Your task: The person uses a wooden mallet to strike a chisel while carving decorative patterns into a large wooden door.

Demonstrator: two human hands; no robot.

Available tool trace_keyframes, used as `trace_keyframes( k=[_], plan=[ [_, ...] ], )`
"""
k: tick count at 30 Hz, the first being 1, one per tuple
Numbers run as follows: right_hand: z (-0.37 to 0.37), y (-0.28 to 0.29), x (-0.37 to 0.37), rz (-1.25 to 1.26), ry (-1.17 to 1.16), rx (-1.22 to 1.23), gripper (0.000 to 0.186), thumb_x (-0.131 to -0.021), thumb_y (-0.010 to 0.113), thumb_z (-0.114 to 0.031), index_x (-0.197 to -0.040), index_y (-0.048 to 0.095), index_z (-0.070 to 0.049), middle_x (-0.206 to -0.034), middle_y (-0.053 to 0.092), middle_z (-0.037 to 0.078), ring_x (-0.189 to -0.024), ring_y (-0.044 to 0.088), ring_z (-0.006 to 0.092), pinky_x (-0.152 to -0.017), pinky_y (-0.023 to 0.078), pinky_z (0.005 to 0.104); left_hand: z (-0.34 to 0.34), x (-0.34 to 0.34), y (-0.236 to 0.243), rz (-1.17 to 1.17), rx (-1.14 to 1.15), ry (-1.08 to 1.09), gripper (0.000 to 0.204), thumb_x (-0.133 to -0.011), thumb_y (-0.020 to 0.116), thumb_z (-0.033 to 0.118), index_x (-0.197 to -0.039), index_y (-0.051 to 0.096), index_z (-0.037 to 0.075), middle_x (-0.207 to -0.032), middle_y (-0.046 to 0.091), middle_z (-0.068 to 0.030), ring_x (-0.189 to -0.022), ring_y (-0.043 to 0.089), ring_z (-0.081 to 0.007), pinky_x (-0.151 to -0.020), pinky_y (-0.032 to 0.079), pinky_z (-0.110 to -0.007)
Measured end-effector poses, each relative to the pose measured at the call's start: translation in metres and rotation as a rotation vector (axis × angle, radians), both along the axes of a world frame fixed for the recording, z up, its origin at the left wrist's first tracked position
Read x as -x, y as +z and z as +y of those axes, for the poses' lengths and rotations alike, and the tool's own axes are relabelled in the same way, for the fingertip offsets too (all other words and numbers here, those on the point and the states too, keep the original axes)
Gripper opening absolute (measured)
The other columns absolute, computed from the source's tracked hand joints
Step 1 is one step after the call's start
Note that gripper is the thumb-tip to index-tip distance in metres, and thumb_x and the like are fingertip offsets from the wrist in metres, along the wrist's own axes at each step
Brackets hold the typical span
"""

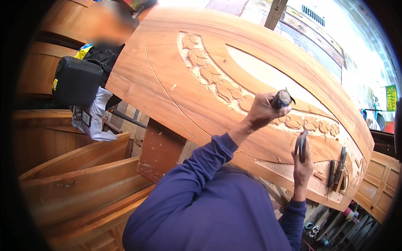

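My left hand (262, 112) is closed around a chisel-like tool whose worn, round wooden butt (282, 98), dark at its sides, points up toward me. Its lower end is hidden behind the hand, above the carved band of the wooden door panel (167, 90). Nearer the panel's front edge, my right hand (303, 166) grips a dark, flat, curved tool (301, 145); its exact kind does not show. Leaves and flowers in relief (209, 73) run along a curved band, with pale, rough-cut wood around them.
Several slim carving tools (336, 170) lie on the panel right of my right hand, among wood chips. Far left, a person (106, 58) is beside a black case (78, 80). Curved wooden pieces (83, 184) stand lower left. A panelled door (380, 184) stands at right.
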State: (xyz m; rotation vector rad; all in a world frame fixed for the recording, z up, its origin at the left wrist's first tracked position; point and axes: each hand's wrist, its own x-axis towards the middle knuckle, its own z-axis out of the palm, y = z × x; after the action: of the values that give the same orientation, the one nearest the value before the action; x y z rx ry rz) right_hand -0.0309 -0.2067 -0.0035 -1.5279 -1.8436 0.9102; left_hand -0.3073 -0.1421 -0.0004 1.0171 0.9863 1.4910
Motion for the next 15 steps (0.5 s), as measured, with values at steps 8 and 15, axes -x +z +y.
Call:
trace_keyframes(
  k=[8,15],
  plan=[
    [-0.049,-0.007,-0.041,-0.537,0.039,-0.206,0.055,-0.089,0.078,-0.023,-0.140,0.062,-0.010,-0.111,0.071,0.014,-0.089,0.070,0.0321,-0.075,0.054,0.0408,-0.026,0.060,-0.012,-0.493,0.004,0.292,0.036,-0.096,0.058,0.016,-0.065,0.040,0.015,-0.046,0.036,0.0022,-0.037,0.032,-0.0097,-0.038,0.034,-0.027],
    [-0.041,-0.016,-0.068,-0.676,0.018,-0.305,0.043,-0.090,0.075,-0.024,-0.130,0.068,-0.009,-0.110,0.066,0.014,-0.107,0.062,0.0324,-0.092,0.048,0.0450,-0.082,0.125,0.061,0.171,0.096,0.456,0.013,-0.088,0.077,0.006,-0.095,0.066,0.003,-0.085,0.071,-0.0033,-0.077,0.066,-0.0102,-0.068,0.054,-0.025]
  ],
)
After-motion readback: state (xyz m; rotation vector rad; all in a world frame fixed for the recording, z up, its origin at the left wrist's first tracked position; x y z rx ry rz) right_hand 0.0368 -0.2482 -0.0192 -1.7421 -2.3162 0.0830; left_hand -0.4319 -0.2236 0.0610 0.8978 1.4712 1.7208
